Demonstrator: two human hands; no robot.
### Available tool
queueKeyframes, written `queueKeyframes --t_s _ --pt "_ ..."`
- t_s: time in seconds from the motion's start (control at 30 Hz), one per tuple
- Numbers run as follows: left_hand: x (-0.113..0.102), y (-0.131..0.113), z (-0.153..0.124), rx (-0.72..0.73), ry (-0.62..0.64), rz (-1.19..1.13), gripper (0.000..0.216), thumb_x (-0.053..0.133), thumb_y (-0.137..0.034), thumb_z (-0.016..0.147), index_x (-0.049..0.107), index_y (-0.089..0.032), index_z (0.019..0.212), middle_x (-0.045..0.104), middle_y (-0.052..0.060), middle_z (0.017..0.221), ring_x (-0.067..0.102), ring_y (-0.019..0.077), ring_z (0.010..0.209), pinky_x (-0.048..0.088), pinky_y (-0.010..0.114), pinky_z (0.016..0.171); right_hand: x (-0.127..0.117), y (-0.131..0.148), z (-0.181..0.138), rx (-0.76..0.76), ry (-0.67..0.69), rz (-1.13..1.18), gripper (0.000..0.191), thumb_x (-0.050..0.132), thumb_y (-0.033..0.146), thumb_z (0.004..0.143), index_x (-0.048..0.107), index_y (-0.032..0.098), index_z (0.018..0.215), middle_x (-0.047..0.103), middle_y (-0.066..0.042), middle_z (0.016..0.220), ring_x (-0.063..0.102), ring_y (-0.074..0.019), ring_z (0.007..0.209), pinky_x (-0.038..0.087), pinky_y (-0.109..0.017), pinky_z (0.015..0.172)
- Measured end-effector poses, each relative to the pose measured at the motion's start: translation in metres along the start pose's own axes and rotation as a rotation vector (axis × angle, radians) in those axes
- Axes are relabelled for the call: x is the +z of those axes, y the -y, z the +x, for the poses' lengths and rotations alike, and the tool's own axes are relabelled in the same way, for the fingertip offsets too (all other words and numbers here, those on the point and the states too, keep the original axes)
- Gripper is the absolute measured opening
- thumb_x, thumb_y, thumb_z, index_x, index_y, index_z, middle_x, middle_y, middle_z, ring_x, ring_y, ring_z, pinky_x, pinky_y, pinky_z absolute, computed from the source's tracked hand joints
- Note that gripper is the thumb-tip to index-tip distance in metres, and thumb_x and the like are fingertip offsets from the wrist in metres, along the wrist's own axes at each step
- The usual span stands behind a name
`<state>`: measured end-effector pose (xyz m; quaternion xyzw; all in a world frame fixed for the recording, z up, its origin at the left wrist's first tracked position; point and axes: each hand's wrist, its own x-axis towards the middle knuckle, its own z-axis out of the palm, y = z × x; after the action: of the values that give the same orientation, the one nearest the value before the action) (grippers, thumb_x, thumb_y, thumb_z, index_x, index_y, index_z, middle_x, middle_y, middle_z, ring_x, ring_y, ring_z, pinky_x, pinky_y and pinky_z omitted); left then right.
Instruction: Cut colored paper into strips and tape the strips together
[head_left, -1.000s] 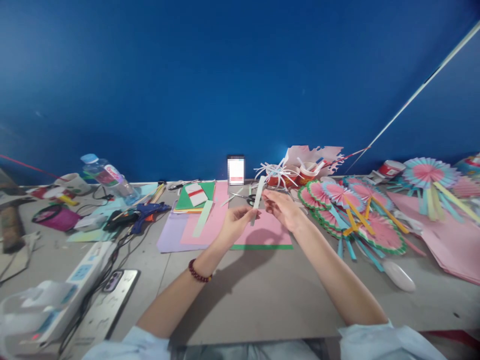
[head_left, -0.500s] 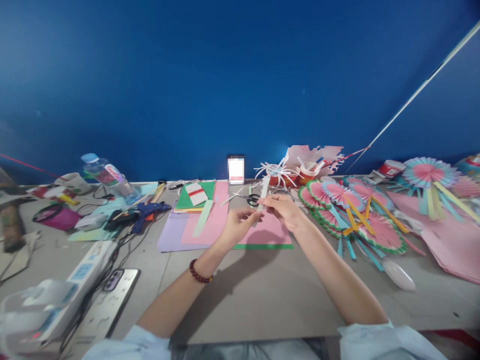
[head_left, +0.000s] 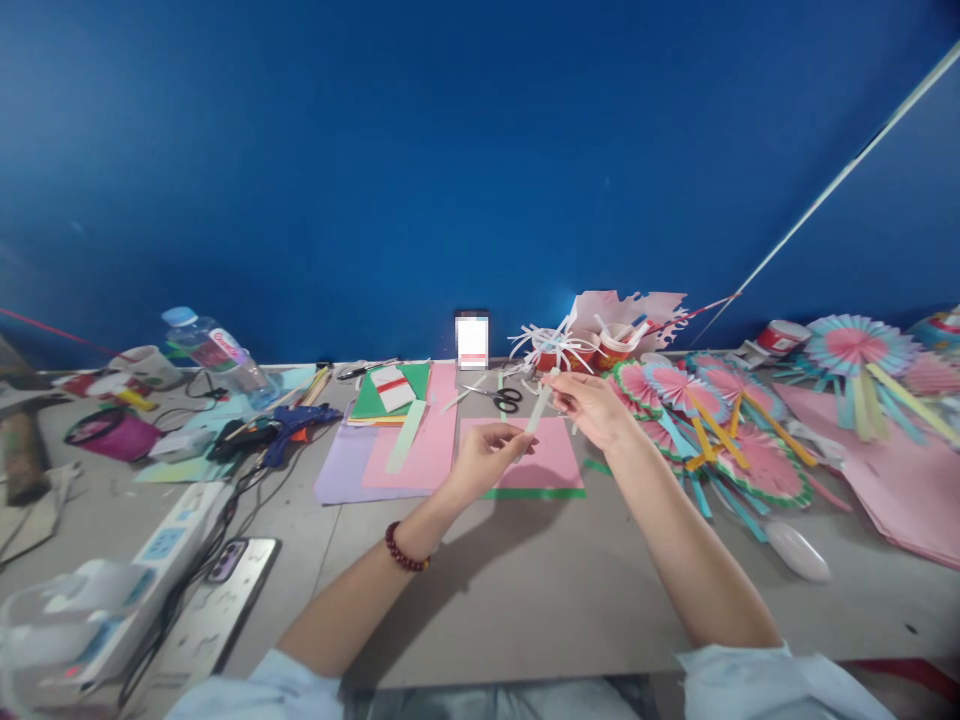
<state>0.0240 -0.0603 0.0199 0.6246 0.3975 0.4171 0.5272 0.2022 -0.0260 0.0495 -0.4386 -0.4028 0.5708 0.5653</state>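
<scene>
A pale green paper strip (head_left: 540, 408) slants between my two hands above the pink paper (head_left: 551, 455). My left hand (head_left: 491, 455) pinches its lower end, and my right hand (head_left: 589, 405) pinches the upper end. Just behind the strip lie black-handled scissors (head_left: 508, 398), blades pointing left. Another pale green strip (head_left: 407, 437) rests on pink and purple sheets (head_left: 341, 465) to the left. A green paper stack (head_left: 367, 398) there carries a white and red packet (head_left: 394, 388).
Paper fans (head_left: 761, 465) and a white spoon (head_left: 799, 550) lie at right, with cups (head_left: 616, 345) behind. At left are a bottle (head_left: 217, 350), a blue glue gun (head_left: 300, 425), a power strip (head_left: 161, 560) and a phone (head_left: 236, 590). A blue wall (head_left: 375, 180) stands behind the table.
My right hand has moved right and slightly up. The hands are farther apart, with more of the strip showing between them. The scissors on the table are less covered.
</scene>
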Motion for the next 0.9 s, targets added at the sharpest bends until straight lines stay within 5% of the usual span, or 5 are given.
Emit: queueKeyframes --t_s 0.3,0.63,0.9 --pt "-0.003 -0.008 0.001 -0.049 -0.016 0.012 0.031 0.067 -0.046 0.073 0.076 -0.016 0.074 0.073 0.009 0.073 0.064 0.0187 0.068 0.046 0.027 0.059 0.000 0.003 0.003 0.003 -0.047 0.037 0.027 0.083 0.035 0.052 0.069 0.016 0.066 0.056 0.000 0.060 0.039 -0.0082 0.054 0.029 -0.025 0.048" --pt "-0.008 -0.018 -0.001 0.008 0.149 0.222 0.021 0.065 -0.036 0.075 0.075 -0.018 0.079 0.072 0.005 0.075 0.058 0.0145 0.063 0.043 0.025 0.058 0.010 -0.002 -0.004 -0.010 0.027 -0.003 0.026 0.076 0.040 0.064 0.069 0.015 0.068 0.055 -0.001 0.057 0.042 -0.0102 0.055 0.031 -0.027 0.051" --pt "-0.011 -0.016 0.003 0.009 -0.026 0.060 0.027 0.067 -0.041 0.073 0.070 -0.015 0.080 0.068 0.006 0.077 0.057 0.0139 0.067 0.044 0.024 0.060 0.020 -0.008 -0.012 -0.107 0.091 -0.232 0.029 0.070 0.044 0.071 0.073 0.016 0.073 0.053 0.001 0.055 0.042 -0.0105 0.056 0.031 -0.027 0.054"
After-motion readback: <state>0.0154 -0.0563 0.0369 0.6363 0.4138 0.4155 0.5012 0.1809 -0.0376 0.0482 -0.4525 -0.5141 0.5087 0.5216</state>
